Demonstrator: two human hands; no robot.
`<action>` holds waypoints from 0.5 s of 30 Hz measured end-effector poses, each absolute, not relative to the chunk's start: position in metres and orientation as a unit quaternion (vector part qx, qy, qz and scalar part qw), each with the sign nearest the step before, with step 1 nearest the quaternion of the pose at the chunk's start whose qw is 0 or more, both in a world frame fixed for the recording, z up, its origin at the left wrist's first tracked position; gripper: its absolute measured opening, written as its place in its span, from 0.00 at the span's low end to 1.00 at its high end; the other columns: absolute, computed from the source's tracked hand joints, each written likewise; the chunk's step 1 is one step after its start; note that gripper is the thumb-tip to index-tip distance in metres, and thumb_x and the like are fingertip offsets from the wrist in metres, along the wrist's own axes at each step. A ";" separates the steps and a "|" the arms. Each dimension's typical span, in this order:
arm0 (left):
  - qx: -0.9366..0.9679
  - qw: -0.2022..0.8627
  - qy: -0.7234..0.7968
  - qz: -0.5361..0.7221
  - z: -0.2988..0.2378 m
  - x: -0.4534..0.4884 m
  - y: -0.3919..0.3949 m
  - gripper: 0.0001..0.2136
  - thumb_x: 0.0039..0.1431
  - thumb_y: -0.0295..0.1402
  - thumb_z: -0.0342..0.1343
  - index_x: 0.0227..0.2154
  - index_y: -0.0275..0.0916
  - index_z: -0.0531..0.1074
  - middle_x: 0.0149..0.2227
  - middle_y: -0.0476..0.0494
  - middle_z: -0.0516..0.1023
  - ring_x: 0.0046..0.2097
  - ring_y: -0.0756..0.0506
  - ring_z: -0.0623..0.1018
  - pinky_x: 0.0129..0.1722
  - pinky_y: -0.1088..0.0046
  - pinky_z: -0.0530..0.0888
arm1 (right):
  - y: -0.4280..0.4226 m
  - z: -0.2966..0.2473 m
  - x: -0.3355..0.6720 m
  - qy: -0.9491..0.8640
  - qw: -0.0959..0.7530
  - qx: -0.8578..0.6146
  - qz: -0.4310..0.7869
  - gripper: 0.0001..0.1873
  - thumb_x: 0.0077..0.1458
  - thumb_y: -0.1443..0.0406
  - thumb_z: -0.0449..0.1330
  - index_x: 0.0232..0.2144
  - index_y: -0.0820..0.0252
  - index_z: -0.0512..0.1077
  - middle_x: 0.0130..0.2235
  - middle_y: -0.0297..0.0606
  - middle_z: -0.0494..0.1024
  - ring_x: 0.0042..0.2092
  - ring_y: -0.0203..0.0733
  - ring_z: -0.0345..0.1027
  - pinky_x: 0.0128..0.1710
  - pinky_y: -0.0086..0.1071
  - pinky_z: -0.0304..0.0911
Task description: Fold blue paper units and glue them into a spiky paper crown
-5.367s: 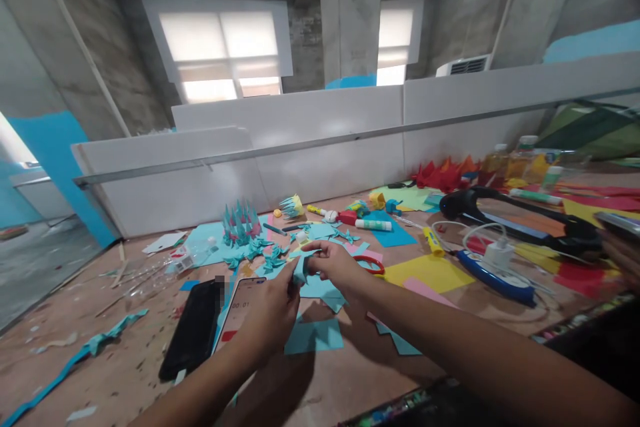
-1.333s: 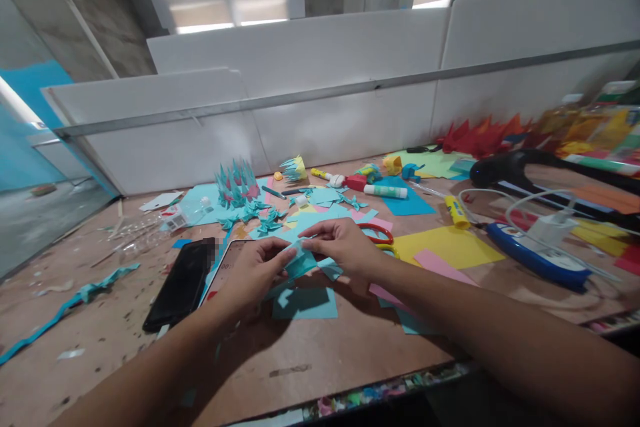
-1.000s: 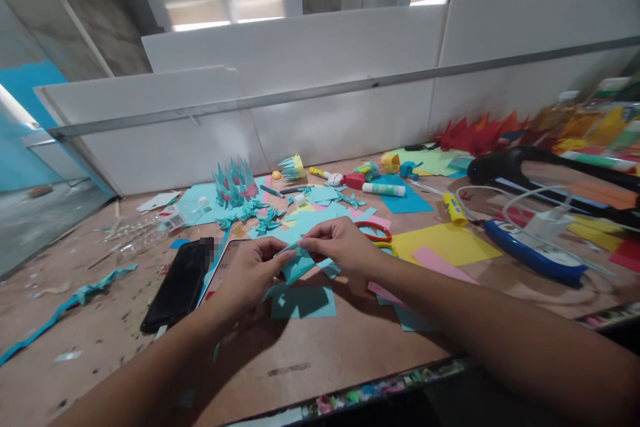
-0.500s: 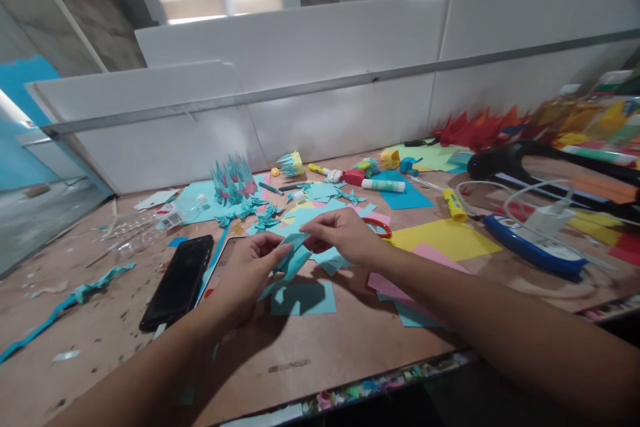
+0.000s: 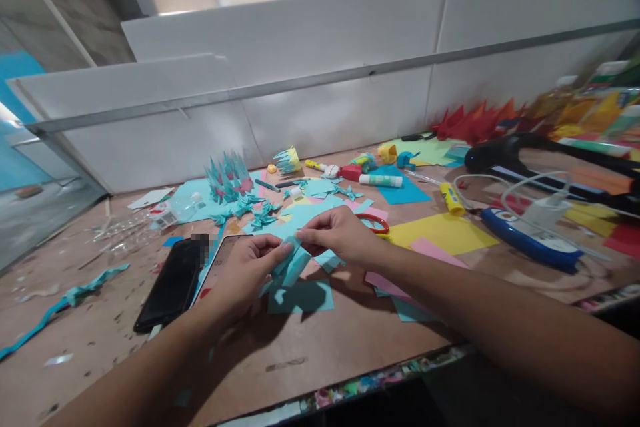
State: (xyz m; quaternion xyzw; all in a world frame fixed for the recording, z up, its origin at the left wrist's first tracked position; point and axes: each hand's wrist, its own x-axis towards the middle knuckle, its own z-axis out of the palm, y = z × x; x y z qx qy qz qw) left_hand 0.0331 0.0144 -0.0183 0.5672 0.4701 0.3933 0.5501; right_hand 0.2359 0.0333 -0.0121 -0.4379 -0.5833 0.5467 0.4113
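Observation:
Between my hands is a folded piece of teal paper (image 5: 296, 265), held above the table. My left hand (image 5: 253, 263) pinches its left side between thumb and fingers. Its upper right edge is gripped by the thumb and fingertips of my right hand (image 5: 335, 233). A flat teal sheet (image 5: 303, 297) lies on the table below, partly in shadow. Behind my right hand are scissors with red and yellow handles (image 5: 374, 221), mostly hidden. Small folded teal paper pieces (image 5: 263, 213) lie beyond my left hand, beside a spiky teal and pink paper model (image 5: 227, 177).
Left of my hands lie a black phone (image 5: 170, 283) and a lit phone (image 5: 220, 263). A clear plastic bottle (image 5: 173, 210) stands farther back. Yellow paper (image 5: 445, 235), a glue stick (image 5: 380, 181) and a blue and white power strip (image 5: 530, 240) are to the right. A white partition (image 5: 325, 107) closes the back.
My right hand has shifted slightly lower and closer to my left on the teal paper. Its fold looks narrower now. The whole view has shifted a little.

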 end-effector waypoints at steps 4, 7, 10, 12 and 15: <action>0.564 0.549 0.477 0.392 -0.019 0.032 0.015 0.18 0.50 0.47 0.68 0.29 0.36 0.74 0.25 0.50 0.73 0.25 0.51 0.70 0.27 0.75 0.67 | 0.034 -0.011 0.236 -0.583 0.412 -0.433 0.550 0.17 0.47 0.54 0.72 0.25 0.64 0.80 0.24 0.37 0.80 0.27 0.35 0.73 0.30 0.28 0.70; 0.570 0.542 0.476 0.392 -0.018 0.032 0.013 0.17 0.51 0.47 0.67 0.29 0.36 0.74 0.24 0.50 0.72 0.25 0.51 0.69 0.26 0.75 0.66 | 0.034 -0.012 0.236 -0.585 0.414 -0.423 0.555 0.18 0.48 0.53 0.72 0.25 0.63 0.80 0.25 0.38 0.81 0.28 0.35 0.74 0.31 0.28 0.71; 0.594 0.511 0.479 0.395 -0.014 0.033 0.011 0.16 0.51 0.46 0.66 0.28 0.36 0.75 0.25 0.49 0.74 0.27 0.50 0.70 0.28 0.75 0.67 | 0.033 -0.015 0.236 -0.593 0.411 -0.414 0.555 0.19 0.49 0.51 0.71 0.28 0.63 0.81 0.27 0.39 0.82 0.30 0.38 0.75 0.33 0.30 0.73; 0.626 0.483 0.477 0.383 -0.012 0.035 0.010 0.16 0.52 0.46 0.65 0.28 0.36 0.77 0.27 0.47 0.77 0.28 0.49 0.72 0.29 0.75 0.68 | 0.031 -0.018 0.234 -0.596 0.405 -0.415 0.555 0.20 0.46 0.51 0.72 0.31 0.62 0.82 0.29 0.40 0.82 0.30 0.40 0.75 0.30 0.31 0.73; 0.673 0.440 0.470 0.363 -0.013 0.036 0.008 0.18 0.55 0.49 0.62 0.28 0.36 0.78 0.27 0.46 0.78 0.28 0.48 0.73 0.28 0.75 0.67 | 0.027 -0.020 0.231 -0.583 0.395 -0.425 0.569 0.20 0.43 0.52 0.74 0.33 0.60 0.82 0.31 0.39 0.82 0.29 0.41 0.75 0.24 0.31 0.72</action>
